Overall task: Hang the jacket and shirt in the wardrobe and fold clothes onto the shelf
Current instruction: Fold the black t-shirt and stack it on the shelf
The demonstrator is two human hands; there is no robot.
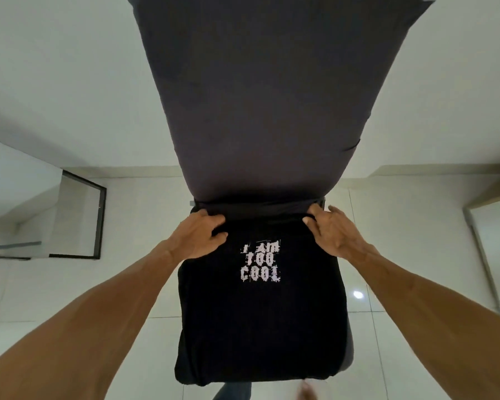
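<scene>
Close in, left hand (202, 236) and right hand (331, 232) each pinch the black T-shirt (257, 327), flat on the chair (257, 111) seat, at its edge by the backrest. Uneven pulls could skew the fold.

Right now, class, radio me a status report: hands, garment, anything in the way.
Left hand, right hand: both gripping black T-shirt at far edge. T-shirt spread on chair seat, print up. Grey chair back just beyond hands.

Black T-shirt (257, 327) matt cloth; chair back (251, 96) seemingly fabric; floor (133, 223) glossy tile.
</scene>
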